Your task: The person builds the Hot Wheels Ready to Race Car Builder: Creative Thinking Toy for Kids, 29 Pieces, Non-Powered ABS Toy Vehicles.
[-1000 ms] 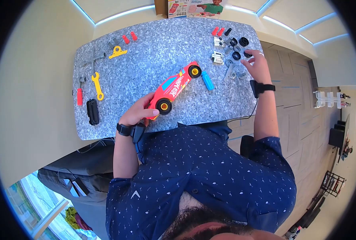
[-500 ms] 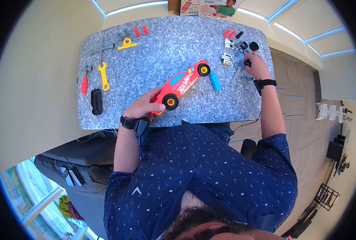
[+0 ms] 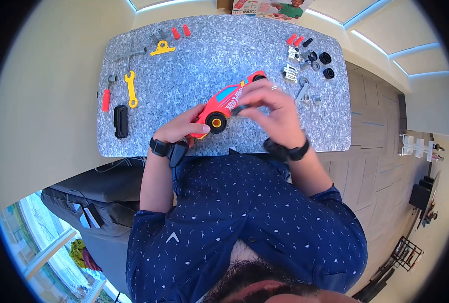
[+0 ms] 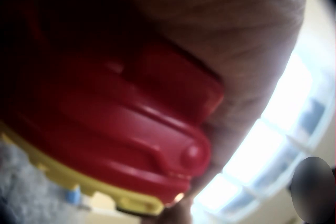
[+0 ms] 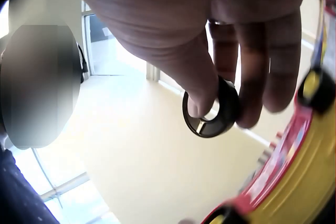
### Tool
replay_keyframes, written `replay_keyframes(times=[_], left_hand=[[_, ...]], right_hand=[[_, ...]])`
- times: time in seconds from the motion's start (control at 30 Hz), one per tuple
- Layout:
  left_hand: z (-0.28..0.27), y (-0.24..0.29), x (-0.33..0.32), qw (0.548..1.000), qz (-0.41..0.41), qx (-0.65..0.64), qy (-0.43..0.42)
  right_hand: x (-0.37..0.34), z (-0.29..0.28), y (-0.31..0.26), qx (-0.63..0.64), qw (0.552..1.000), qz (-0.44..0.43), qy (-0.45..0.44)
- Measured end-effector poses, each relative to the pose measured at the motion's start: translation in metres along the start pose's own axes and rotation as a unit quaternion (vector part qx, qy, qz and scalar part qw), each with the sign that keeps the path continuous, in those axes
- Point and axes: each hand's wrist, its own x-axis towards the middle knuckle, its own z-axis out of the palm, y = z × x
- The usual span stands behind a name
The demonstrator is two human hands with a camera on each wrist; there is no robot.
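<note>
A red toy car with black wheels and yellow hubs lies at a slant on the speckled table. My left hand grips its near end, thumb beside the near wheel. From close up, the left wrist view has the car's red body and yellow base against the palm. My right hand is over the car's side, pinching a black ring-shaped tire between thumb and fingers. That hand overlaps part of the car's far end in the head view.
At the left lie a yellow wrench, a red-handled tool and a long black part. Small grey pieces, silver parts and black tires are grouped at the right. A printed box stands behind the table.
My right hand has picked up the black tire from the parts at the right and brought it left to the car. My left hand keeps its grip on the car.
</note>
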Motion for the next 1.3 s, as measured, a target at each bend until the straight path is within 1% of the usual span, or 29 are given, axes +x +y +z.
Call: replay_keyframes(times=[0.1, 0.2, 0.27, 0.3, 0.43, 0.53, 0.63, 0.7, 0.73, 0.83, 0.93, 1.0, 1.1, 1.23, 1.3], left_hand=[[-0.002, -0.002, 0.0, 1.0, -0.003, 0.008, 0.0], [0.002, 0.008, -0.004, 0.999, -0.007, 0.041, 0.002], [0.005, 0.012, -0.006, 0.999, -0.005, 0.052, 0.005], [0.005, 0.011, -0.005, 0.999, -0.003, 0.048, 0.006], [0.002, 0.015, -0.005, 0.999, -0.013, 0.048, -0.006], [0.011, 0.027, -0.006, 0.994, 0.02, 0.107, 0.006], [0.016, 0.032, 0.0, 0.977, 0.013, 0.208, 0.037], [0.013, 0.025, 0.006, 0.974, 0.042, 0.22, 0.032], [0.011, 0.023, 0.007, 0.972, 0.056, 0.226, 0.03], [0.009, 0.026, 0.006, 0.969, 0.067, 0.237, 0.024], [0.009, 0.039, 0.002, 0.974, 0.008, 0.228, 0.006], [0.008, 0.04, 0.002, 0.976, 0.0, 0.218, 0.009], [0.007, 0.041, 0.0, 0.978, -0.016, 0.208, 0.008], [0.01, 0.056, -0.005, 0.975, -0.057, 0.213, -0.013], [0.006, 0.051, -0.001, 0.97, -0.037, 0.238, -0.008]], right_hand=[[-0.009, 0.031, 0.009, 0.047, 0.993, 0.097, -0.057], [-0.011, 0.04, 0.013, 0.041, 0.978, 0.191, -0.072], [-0.007, 0.041, 0.01, -0.077, 0.992, 0.096, -0.037], [-0.006, 0.042, 0.008, -0.136, 0.989, 0.047, -0.018], [-0.005, 0.048, 0.008, -0.106, 0.992, 0.065, -0.01], [-0.009, 0.049, 0.013, -0.09, 0.994, 0.066, -0.015], [-0.015, 0.048, 0.022, -0.081, 0.994, 0.063, -0.031], [-0.016, 0.047, 0.021, -0.085, 0.994, 0.063, -0.035], [-0.017, 0.046, 0.021, -0.101, 0.993, 0.053, -0.039], [-0.018, 0.045, 0.022, -0.132, 0.99, 0.011, -0.052], [-0.018, 0.041, 0.028, -0.127, 0.987, -0.054, -0.083], [-0.012, 0.031, 0.032, -0.116, 0.981, -0.098, -0.121], [-0.013, 0.029, 0.034, -0.141, 0.977, -0.097, -0.125], [-0.02, 0.038, 0.028, -0.125, 0.986, -0.014, -0.109], [-0.02, 0.038, 0.028, -0.114, 0.988, 0.01, -0.107]])
